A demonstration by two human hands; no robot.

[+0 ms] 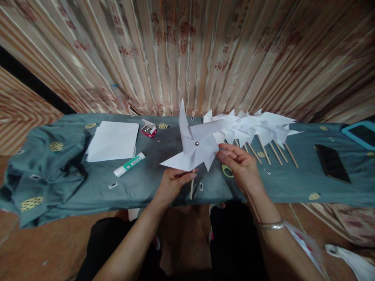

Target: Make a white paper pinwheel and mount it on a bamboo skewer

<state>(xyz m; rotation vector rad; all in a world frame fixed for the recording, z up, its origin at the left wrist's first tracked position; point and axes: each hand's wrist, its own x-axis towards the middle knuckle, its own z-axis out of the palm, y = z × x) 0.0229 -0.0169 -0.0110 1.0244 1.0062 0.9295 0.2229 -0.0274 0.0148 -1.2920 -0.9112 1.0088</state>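
A white paper pinwheel [205, 136] with a silver pin at its centre is held up over the cloth in front of me. My left hand [172, 183] is closed around its thin wooden stick [191, 189], just below the paper. At the pinwheel's right side, my right hand [238, 164] has thumb and fingertips pinched at the edge of a paper blade. Behind the right hand lies a row of other paper pinwheels [254, 125], their sticks pointing toward me.
On the green cloth-covered table [96, 183] are a stack of white paper [114, 140], a glue stick [129, 164], an open red box of pins [149, 128], a dark phone [332, 163] and a blue-framed device [361, 134]. A patterned curtain [187, 54] hangs behind.
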